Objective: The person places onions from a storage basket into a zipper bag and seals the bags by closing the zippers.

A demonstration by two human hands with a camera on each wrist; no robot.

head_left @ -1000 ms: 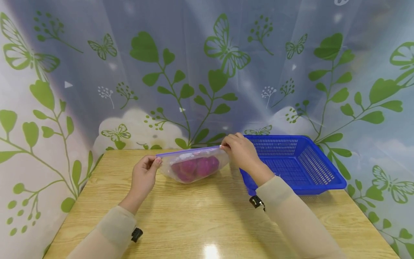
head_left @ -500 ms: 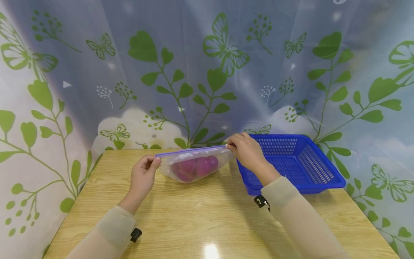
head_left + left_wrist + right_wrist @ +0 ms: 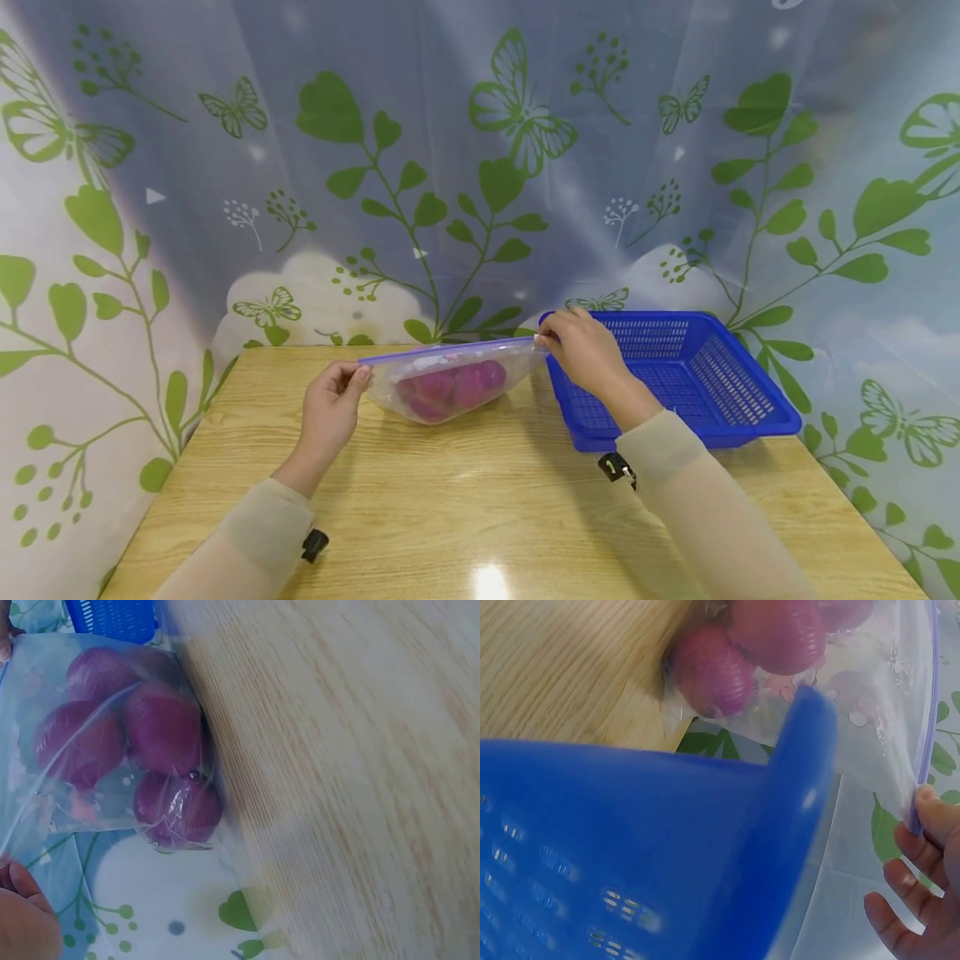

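On the wooden table (image 3: pixel 465 508), head view: a clear zip bag (image 3: pixel 450 383) with a purple seal strip rests on the tabletop, several red onions (image 3: pixel 450 387) inside; the left hand (image 3: pixel 330 412) pinches the bag's left top corner between thumb and fingers; the right hand (image 3: pixel 585 350) pinches the right end of the seal, just over the near-left corner of the blue basket (image 3: pixel 720 392); the strip runs taut between the two hands; the basket sits on the table just right of the bag; a leaf-and-butterfly curtain (image 3: pixel 480 167) hangs behind

Left wrist view: the bag (image 3: pixel 97 742) fills the upper left, four onions (image 3: pixel 150 742) bunched against its lower edge beside the wood grain (image 3: pixel 360 780); a bit of the left hand (image 3: pixel 22 915) shows at the bottom left corner, grip itself out of frame; blue basket (image 3: pixel 112 616) at the top

Right wrist view: basket rim (image 3: pixel 705 825) blurred across the foreground; behind it the bag (image 3: pixel 870 697) with onions (image 3: pixel 772 637) at top; the right hand's fingers (image 3: pixel 930 847) curl at the seal strip's end, thumb pressed on it
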